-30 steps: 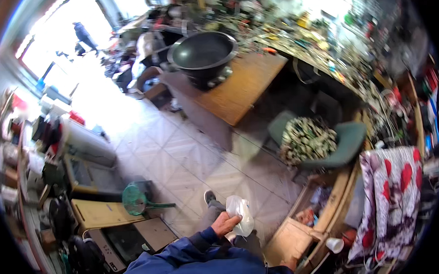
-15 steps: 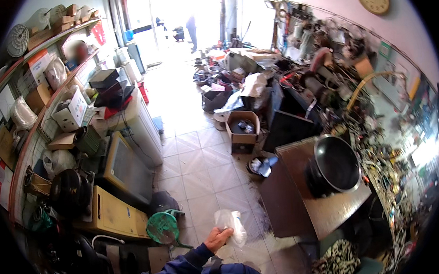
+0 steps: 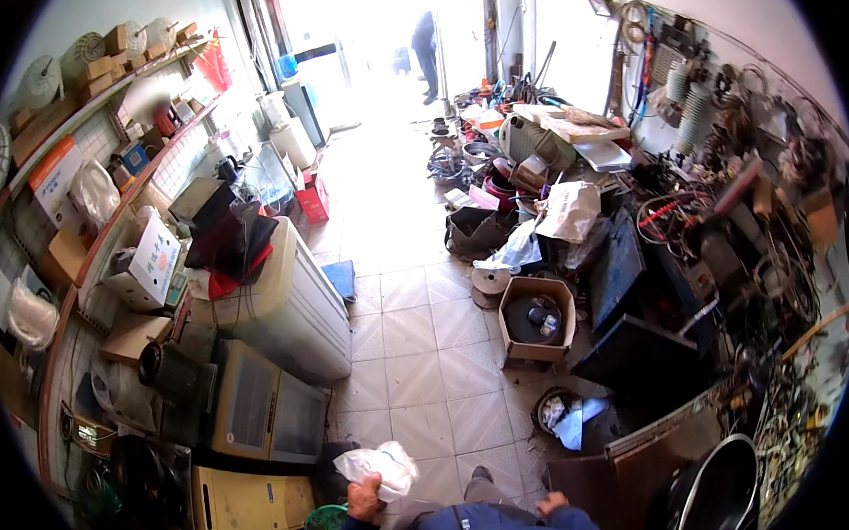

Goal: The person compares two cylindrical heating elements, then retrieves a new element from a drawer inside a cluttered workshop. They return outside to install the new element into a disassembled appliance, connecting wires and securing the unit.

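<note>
In my left hand (image 3: 365, 500) is a crumpled white, partly see-through plastic bag (image 3: 385, 467). The fingers are closed round its lower edge, and it hangs over the tiled floor. Whether anything is inside the bag does not show. Just below the hand is the rim of a green plastic stool or basket (image 3: 325, 526), partly hidden by my sleeve. My right hand (image 3: 553, 504) is low beside my body, near a brown desk (image 3: 590, 487). Its fingers are too small and blurred to make out. One shoe (image 3: 482, 473) shows ahead of my jacket.
A tiled floor (image 3: 416, 381) runs to a bright doorway, where a person (image 3: 425, 59) stands. On the left are loaded shelves and old appliances (image 3: 259, 408). A cardboard box (image 3: 539, 341), a waste bin (image 3: 552, 412) and heaped parts line the right, beyond a black pan (image 3: 720, 489).
I have moved forward, so the desk, pan and green item have slid toward the lower edge. My left hand with the bag is farther left, and my right hand has come into view.
</note>
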`<move>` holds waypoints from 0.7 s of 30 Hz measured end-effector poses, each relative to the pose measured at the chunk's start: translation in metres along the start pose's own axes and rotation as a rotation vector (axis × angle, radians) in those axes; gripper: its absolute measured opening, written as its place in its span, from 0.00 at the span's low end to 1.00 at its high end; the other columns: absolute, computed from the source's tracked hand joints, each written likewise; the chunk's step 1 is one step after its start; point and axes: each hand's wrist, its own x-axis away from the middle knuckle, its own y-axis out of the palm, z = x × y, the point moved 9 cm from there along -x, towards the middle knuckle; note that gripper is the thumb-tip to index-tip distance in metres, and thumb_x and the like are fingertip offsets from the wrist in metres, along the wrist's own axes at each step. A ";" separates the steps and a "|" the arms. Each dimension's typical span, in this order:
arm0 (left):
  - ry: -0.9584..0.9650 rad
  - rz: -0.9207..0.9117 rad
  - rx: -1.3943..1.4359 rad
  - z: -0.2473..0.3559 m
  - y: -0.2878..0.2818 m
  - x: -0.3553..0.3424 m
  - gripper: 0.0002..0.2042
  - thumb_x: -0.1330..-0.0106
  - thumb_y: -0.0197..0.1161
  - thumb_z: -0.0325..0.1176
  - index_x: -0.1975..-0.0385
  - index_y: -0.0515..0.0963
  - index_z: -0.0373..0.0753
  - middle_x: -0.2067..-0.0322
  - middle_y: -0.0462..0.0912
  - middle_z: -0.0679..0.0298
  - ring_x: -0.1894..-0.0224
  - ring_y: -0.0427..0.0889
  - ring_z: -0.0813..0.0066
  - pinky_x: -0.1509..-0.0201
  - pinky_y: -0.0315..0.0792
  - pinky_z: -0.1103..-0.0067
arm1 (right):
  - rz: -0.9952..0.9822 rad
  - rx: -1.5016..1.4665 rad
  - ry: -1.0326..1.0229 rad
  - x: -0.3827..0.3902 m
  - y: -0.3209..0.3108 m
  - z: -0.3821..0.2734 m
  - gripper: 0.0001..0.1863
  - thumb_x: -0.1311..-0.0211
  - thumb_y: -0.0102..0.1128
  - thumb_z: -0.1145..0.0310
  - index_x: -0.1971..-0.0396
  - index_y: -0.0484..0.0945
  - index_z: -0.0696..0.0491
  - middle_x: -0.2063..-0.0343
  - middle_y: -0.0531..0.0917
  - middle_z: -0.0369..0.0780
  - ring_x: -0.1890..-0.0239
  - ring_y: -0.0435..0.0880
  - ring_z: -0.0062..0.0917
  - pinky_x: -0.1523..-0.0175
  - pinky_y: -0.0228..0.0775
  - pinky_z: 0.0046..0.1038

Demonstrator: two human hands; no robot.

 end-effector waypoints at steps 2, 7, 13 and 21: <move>0.042 -0.005 0.063 0.040 0.028 -0.045 0.18 0.32 0.60 0.34 0.47 0.77 0.29 0.59 0.86 0.57 0.63 0.89 0.64 0.61 0.84 0.72 | 0.253 0.008 -0.260 -0.095 -0.076 -0.081 0.24 0.51 0.70 0.46 0.66 0.90 0.53 0.66 0.89 0.49 0.59 0.89 0.43 0.50 0.80 0.42; 0.131 0.162 0.234 0.103 0.058 -0.178 0.15 0.34 0.61 0.34 0.50 0.77 0.34 0.65 0.85 0.59 0.74 0.84 0.72 0.76 0.77 0.77 | 0.193 -0.103 -0.405 -0.262 -0.223 -0.351 0.22 0.48 0.69 0.51 0.63 0.90 0.54 0.63 0.89 0.50 0.56 0.88 0.45 0.47 0.80 0.40; -0.027 0.235 0.234 0.201 0.128 -0.408 0.11 0.35 0.62 0.36 0.56 0.77 0.39 0.73 0.82 0.65 0.85 0.73 0.78 0.88 0.60 0.82 | 0.162 -0.198 -0.381 -0.433 -0.284 -0.497 0.20 0.49 0.68 0.51 0.62 0.89 0.51 0.63 0.89 0.47 0.57 0.89 0.43 0.48 0.80 0.40; 0.109 0.037 0.109 0.465 0.267 -0.701 0.13 0.33 0.61 0.37 0.53 0.78 0.37 0.73 0.82 0.65 0.86 0.71 0.80 0.88 0.58 0.82 | -0.067 0.073 -0.032 -0.523 -0.285 -0.477 0.29 0.50 0.69 0.37 0.60 0.90 0.48 0.61 0.88 0.49 0.56 0.89 0.39 0.52 0.80 0.41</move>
